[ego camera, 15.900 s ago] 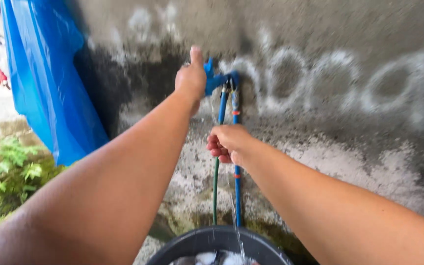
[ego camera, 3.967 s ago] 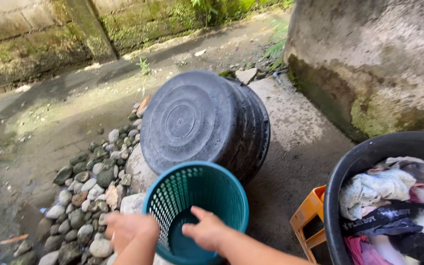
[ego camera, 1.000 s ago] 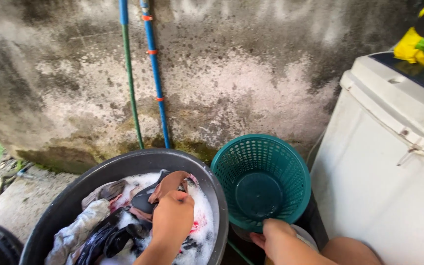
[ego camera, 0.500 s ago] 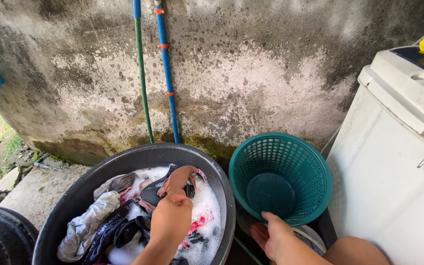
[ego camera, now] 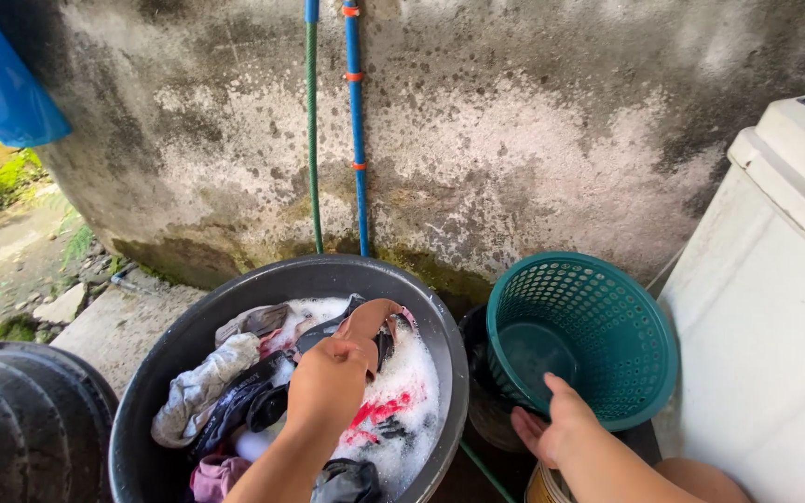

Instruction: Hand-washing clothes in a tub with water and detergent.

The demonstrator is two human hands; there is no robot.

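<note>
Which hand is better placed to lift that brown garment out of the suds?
Left hand: it already grips the brown garment in the black tub. The right hand holds the green basket.

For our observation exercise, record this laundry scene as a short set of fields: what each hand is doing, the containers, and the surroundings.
left hand: grips a brownish garment in the suds
right hand: holds the lower rim of the green basket
black basin: holds soapy water and mixed clothes
green basket: perforated, tilted, nothing in it
wall: stained concrete with a green and a blue pipe
right side: white appliance
</note>
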